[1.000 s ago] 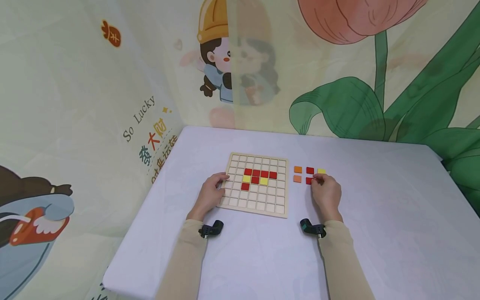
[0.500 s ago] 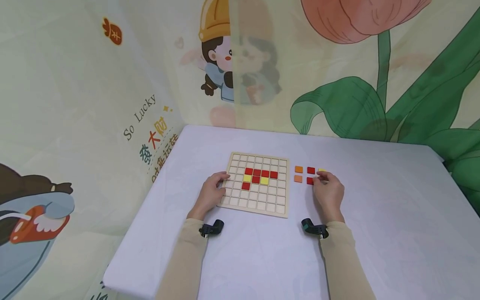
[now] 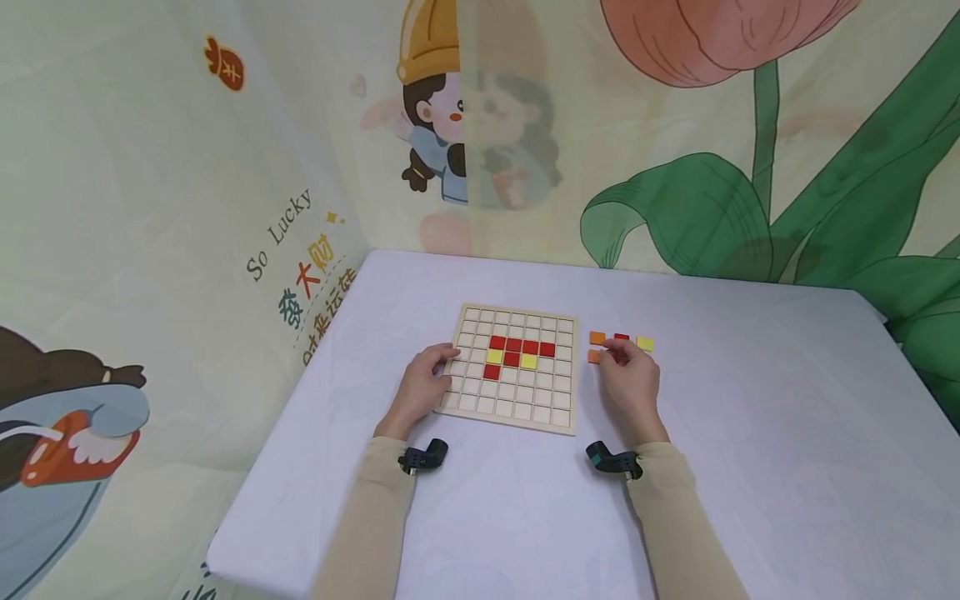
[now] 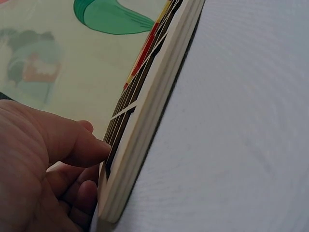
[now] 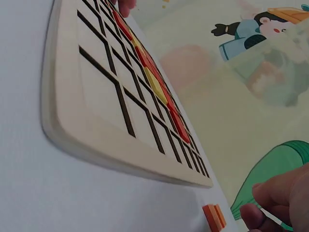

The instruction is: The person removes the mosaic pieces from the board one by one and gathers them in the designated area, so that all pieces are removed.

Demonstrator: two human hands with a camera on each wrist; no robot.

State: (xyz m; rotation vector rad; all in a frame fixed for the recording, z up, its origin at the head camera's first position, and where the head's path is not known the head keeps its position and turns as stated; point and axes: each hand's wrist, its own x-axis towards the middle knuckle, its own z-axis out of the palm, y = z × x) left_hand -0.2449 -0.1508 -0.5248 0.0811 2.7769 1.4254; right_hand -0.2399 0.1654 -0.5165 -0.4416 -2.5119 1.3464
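A square wooden grid board (image 3: 525,396) lies on the table, with several red and yellow square tiles set in its middle cells. My left hand (image 3: 422,385) holds the board's left edge; in the left wrist view one digit (image 4: 91,147) rests on its top while other fingers curl beside the edge. To the right of the board, my right hand (image 3: 632,385) hovers over the loose tiles, fingers bent and tips close together. Whether a tile is between these fingertips is hidden. Near it lie an orange tile (image 3: 597,337), a partly covered red tile (image 3: 621,337) and a yellow tile (image 3: 645,343).
A white cloth (image 3: 510,517) covers the table. Behind it hangs a printed backdrop with a large green leaf (image 3: 682,212). In the right wrist view, orange pieces (image 5: 212,217) stand close to the board's corner. Each wrist wears a small black camera (image 3: 426,456).
My right hand has moved left from beside the yellow tile to over the red and orange tiles, uncovering the yellow one. My left hand stays at the board's edge.
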